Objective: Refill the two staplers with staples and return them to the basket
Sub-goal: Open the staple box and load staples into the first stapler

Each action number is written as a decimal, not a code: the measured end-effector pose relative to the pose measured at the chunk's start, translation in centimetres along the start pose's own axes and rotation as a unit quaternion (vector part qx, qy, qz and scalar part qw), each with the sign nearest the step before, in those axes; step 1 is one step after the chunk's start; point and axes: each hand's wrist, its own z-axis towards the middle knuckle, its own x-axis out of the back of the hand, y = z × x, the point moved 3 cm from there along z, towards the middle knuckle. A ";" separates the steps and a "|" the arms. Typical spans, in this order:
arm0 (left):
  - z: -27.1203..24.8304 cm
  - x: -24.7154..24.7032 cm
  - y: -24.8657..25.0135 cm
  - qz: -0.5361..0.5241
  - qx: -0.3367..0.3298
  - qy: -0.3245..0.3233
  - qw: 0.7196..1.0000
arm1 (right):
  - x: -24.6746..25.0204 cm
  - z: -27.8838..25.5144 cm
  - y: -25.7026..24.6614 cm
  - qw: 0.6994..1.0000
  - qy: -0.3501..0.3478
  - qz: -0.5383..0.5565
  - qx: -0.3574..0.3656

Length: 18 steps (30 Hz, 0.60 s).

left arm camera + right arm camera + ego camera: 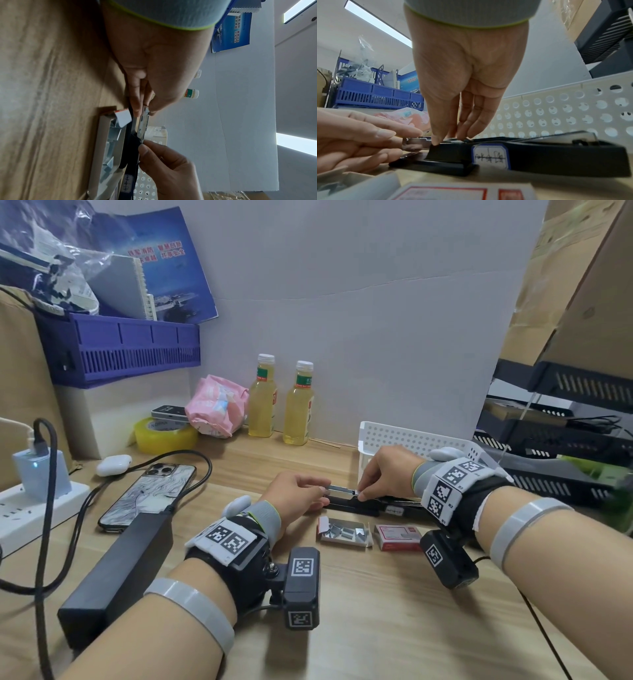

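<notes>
A black stapler lies opened flat on the wooden desk, its handwritten label facing me. Its metal magazine sticks out to the left. My left hand pinches the magazine's front end. My right hand pinches the magazine's rear, thumb tip on the black body; what lies under the fingertips is hidden. An open tray of staple strips and a red staple box lie just in front. The white perforated basket stands right behind. No second stapler is visible.
Left of my hands lie a phone, a black power brick with cables and a power strip. Two bottles, a pink pack and a tape roll stand at the back. Black stacked trays fill the right.
</notes>
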 end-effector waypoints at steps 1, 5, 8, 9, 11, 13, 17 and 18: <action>0.0 0.0 0.0 0.002 -0.003 -0.001 1.000 | -0.1 -0.1 0.0 1.000 0.003 0.007 0.000; 0.0 -0.1 -0.1 0.014 -0.010 -0.010 1.000 | -0.8 -0.8 0.6 0.998 0.031 0.053 -0.007; 0.1 -0.1 -0.1 0.067 -0.021 -0.004 0.998 | -0.9 -1.2 1.2 0.996 0.045 0.054 -0.051; 0.1 -0.2 -0.1 0.086 -0.026 0.002 0.996 | -0.8 -1.3 1.5 0.995 0.036 0.051 -0.075; 0.1 -0.1 0.0 0.117 -0.033 0.012 0.993 | -0.6 -1.8 2.2 0.992 0.008 0.032 -0.121; 0.1 0.0 0.1 0.132 -0.032 0.021 0.991 | -0.1 -2.8 2.7 0.987 -0.026 -0.003 -0.158; 0.5 1.4 0.1 0.151 -0.024 0.061 0.986 | 0.0 -4.7 3.1 0.976 -0.072 -0.049 -0.200; 0.6 1.8 0.1 0.148 -0.020 0.066 0.987 | -0.1 -4.8 3.2 0.974 -0.075 -0.047 -0.210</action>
